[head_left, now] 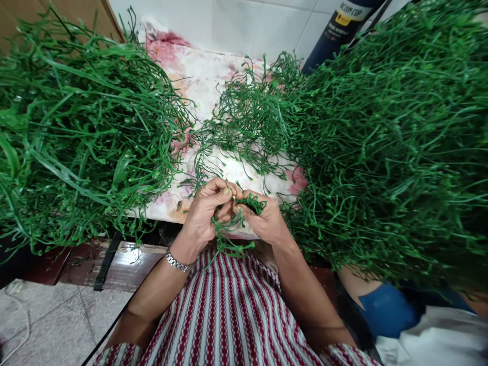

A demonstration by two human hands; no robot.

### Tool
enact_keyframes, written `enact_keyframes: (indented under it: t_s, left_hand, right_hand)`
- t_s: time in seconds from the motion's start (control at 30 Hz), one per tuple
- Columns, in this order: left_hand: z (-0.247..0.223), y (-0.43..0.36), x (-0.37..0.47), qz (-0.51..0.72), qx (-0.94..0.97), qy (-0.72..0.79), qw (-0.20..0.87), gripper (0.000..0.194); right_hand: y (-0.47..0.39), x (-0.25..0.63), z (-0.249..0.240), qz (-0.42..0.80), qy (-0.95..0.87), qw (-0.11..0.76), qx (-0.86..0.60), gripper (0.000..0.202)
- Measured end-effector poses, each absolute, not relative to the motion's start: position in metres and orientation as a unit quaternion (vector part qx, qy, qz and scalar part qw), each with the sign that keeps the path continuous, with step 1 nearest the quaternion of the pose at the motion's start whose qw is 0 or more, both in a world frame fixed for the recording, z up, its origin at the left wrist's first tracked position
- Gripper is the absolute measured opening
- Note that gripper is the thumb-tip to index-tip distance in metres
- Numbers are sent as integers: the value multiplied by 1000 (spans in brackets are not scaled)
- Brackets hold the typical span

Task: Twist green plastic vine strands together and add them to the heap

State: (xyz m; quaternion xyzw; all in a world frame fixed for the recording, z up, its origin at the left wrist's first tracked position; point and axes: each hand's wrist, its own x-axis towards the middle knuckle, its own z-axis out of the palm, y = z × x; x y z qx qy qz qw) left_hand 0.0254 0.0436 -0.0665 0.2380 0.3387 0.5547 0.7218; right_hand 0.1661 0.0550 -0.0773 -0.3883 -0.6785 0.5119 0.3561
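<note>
My left hand (206, 211) and my right hand (263, 216) meet over the front edge of the flowered cloth (206, 71). Both are closed, thumbs and fingertips pinched on thin green plastic stems (238, 218). Some of these stems hang below my fingers toward my lap, and a small tuft sticks out by my right thumb. A loose strand group (259, 122) lies on the cloth just beyond my hands. A large heap of green stems with broader leaves (84, 127) is at the left, and another big heap of thin stems (385, 147) fills the right.
A dark blue vacuum cup box (335, 33) leans by the tiled wall (247, 28) at the back. A small brown metallic object (179, 205) lies on the cloth left of my hands. At the lower right, a person's knee in blue (389, 307) shows beneath the heap.
</note>
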Motion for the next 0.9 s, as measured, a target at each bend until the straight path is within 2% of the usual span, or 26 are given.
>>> enact_keyframes:
  t_s: [0.13, 0.23, 0.37, 0.5, 0.6, 0.67, 0.77, 0.9]
  left_hand:
    - [-69, 46, 27, 555, 219, 300, 745, 20]
    - [-66, 48, 25, 547, 210, 294, 755, 26]
    - [-59, 52, 22, 558, 213, 307, 741, 26]
    - [-58, 57, 22, 575, 251, 365, 688, 22]
    - [-62, 61, 24, 598, 272, 410, 633, 23]
    - [-65, 64, 25, 607, 286, 432, 603, 23]
    - [-68, 68, 28, 601, 306, 457, 580, 22]
    - [-69, 70, 33, 599, 319, 457, 574, 20]
  right_hand:
    - [54, 165, -75, 508, -679, 367, -382, 33]
    - [54, 165, -74, 462, -719, 370, -365, 32]
    - [54, 168, -74, 395, -760, 375, -353, 22]
    - [56, 178, -68, 291, -741, 457, -397, 9]
    - [56, 187, -56, 188, -701, 535, -432, 7]
    - [53, 190, -46, 186, -696, 550, -424, 8]
    - [46, 187, -37, 214, -743, 508, -380, 9]
    - [44, 172, -42, 199, -827, 392, -351, 22]
